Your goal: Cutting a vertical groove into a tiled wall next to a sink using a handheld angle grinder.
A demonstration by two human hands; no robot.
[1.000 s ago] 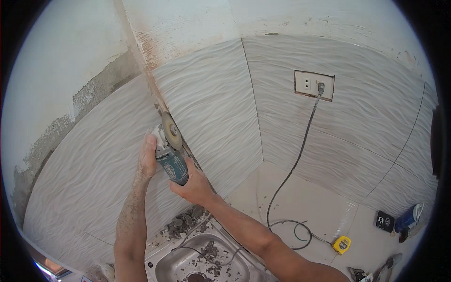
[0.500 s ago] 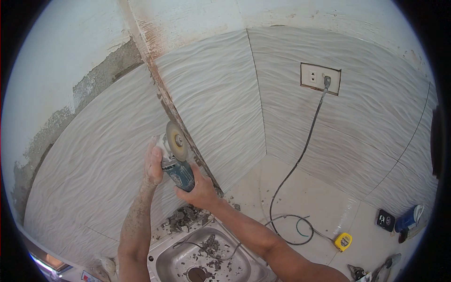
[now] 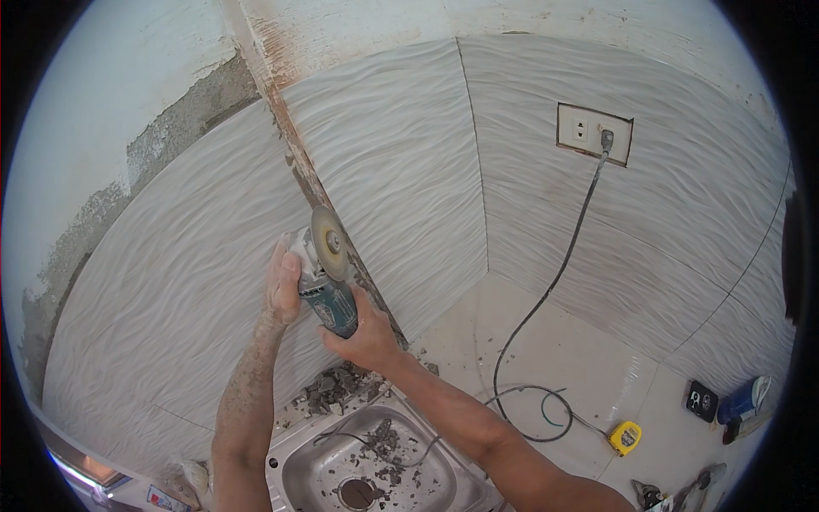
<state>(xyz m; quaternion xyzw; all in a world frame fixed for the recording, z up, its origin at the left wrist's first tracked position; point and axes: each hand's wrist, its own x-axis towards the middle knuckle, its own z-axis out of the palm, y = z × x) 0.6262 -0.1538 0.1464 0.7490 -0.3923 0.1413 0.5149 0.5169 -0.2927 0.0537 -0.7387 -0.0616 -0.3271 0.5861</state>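
Observation:
Both hands hold an angle grinder [image 3: 331,305] with a blue-green body and a round cutting disc [image 3: 329,242]. My left hand [image 3: 284,280] is closed about the grey head end, dusty, some fingers hidden behind it. Around the rear of the body wraps my right hand [image 3: 370,335]. The disc stands edge-on beside a rough vertical groove [image 3: 299,158] cut between the white wavy wall tiles [image 3: 196,247]. Whether the disc touches the groove's edge, I cannot tell. Its disc markings look sharp, not smeared.
Below my arms is a steel sink [image 3: 294,465] with broken rubble in it; more rubble [image 3: 333,388] lies along its back rim. A black cord [image 3: 573,243] runs from a wall socket [image 3: 595,134] to a loop on the counter. A yellow tape measure [image 3: 625,438] and blue can [image 3: 744,399] sit right.
The grinder and both hands have shifted slightly up and to the right in the view. The wall socket also appears a little higher and farther right. My grip stays the same.

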